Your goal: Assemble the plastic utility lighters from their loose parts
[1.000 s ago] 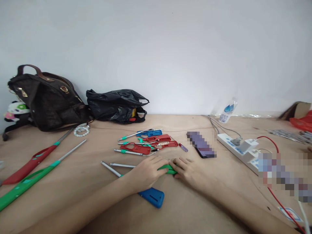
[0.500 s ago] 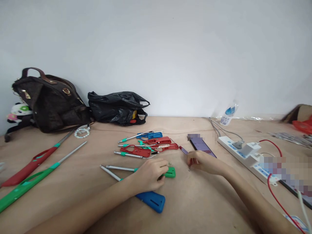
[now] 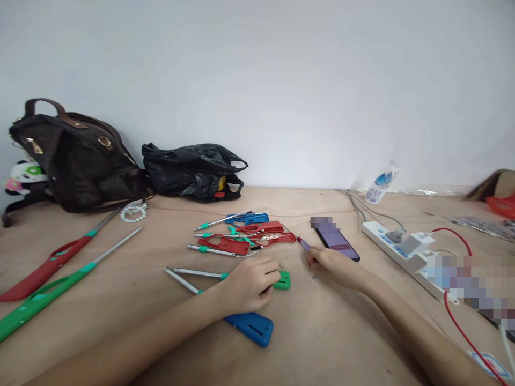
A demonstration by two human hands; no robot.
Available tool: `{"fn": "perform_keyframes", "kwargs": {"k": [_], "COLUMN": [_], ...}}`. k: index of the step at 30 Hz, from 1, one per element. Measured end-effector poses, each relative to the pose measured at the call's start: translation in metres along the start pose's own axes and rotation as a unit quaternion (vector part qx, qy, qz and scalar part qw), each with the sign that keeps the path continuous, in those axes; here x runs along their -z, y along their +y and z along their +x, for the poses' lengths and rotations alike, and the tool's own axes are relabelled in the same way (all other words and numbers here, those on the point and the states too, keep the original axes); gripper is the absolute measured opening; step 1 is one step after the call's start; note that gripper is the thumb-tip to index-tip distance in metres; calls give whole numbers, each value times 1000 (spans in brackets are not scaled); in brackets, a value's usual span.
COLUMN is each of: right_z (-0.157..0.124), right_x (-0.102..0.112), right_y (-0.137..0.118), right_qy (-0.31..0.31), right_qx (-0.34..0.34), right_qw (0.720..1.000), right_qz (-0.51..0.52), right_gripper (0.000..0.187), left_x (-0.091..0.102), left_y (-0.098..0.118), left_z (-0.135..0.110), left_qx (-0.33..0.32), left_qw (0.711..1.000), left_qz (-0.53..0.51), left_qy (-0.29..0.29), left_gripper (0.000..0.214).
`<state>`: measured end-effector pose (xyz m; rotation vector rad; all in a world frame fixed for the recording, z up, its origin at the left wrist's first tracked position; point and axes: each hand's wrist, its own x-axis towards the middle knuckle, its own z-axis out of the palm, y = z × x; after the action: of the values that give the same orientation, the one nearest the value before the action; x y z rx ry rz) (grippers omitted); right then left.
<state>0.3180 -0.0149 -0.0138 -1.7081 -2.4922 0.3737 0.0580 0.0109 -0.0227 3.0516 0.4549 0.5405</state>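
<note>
- The left hand (image 3: 251,284) hovers or rests over the green lighter (image 3: 284,280), hiding its middle; the fingers are bent inward, and what they grasp — if anything — I cannot tell.
- Small metal pieces (image 3: 280,266) show at the left fingertips, just above the green handle; whether held or lying there is unclear.
- The right hand (image 3: 332,264) reaches the purple screwdriver (image 3: 304,245), its bent fingers covering the near end of the handle; I cannot tell whether they have closed around it.
- The green lighter lies on the table (image 3: 341,332) under the left hand, its metal tube pointing left.
- Partly beneath the left forearm lies the blue lighter (image 3: 253,328), its handle nearer the wearer.
- Beyond both hands is a cluster of opened lighters: red shells (image 3: 223,244) and a blue shell (image 3: 249,219), with metal tubes and thin wires among them.
- The phone (image 3: 341,244) lies just beyond the right hand, and a white power strip (image 3: 372,230) sits farther right.
- At far left, a long red lighter (image 3: 46,271) and a long green one (image 3: 44,303) lie side by side — near the dark bag (image 3: 86,161).
</note>
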Motion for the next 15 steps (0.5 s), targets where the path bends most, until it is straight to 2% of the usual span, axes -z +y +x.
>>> {"fn": "perform_keyframes", "kwargs": {"k": [15], "right_z": [1], "right_x": [4], "right_y": [4], "right_qy": [-13], "right_qx": [8], "right_qw": [999], "right_qz": [34], "right_gripper": [17], "left_x": [-2], "left_y": [-1], "left_z": [0], "left_qx": [4], "left_qw": [999], "left_qz": [-39], "left_qy": [4], "left_gripper": [11]}}
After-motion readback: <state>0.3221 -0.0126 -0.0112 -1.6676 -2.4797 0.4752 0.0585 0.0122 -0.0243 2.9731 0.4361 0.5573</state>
